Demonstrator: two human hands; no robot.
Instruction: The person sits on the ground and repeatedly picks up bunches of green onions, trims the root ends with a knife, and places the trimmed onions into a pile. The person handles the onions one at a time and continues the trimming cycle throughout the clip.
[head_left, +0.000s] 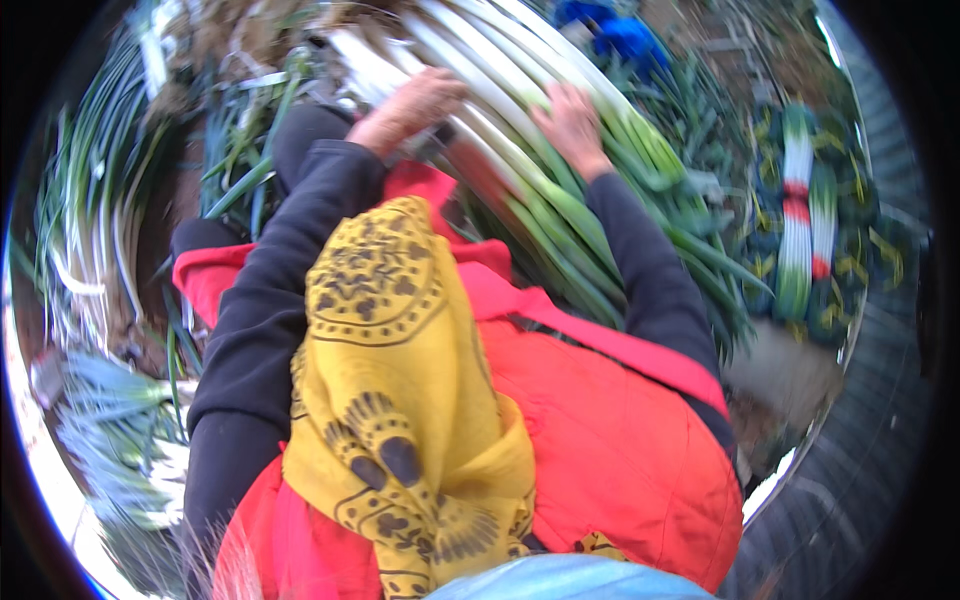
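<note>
A thick row of long green onions (517, 90) lies before me, white shanks toward the top and green leaves toward the lower right. My left hand (420, 105) is on the white shanks, fingers curled; blur hides whether they grip any. Just below it is a blurred grey and reddish-brown object (480, 161) that I cannot make out. Farther along the row, my right hand (571, 124) rests palm down on the stalks where white turns green, thumb apart from the fingers.
Loose green onions (97, 202) lie at the left, with another pile (120, 427) below them. Bundles bound with red tape (796, 202) stand at the right, beside a dark ribbed sheet (847, 450). A blue bundled material (626, 41) sits at the top right. A yellow printed scarf (390, 315) hangs in front of me.
</note>
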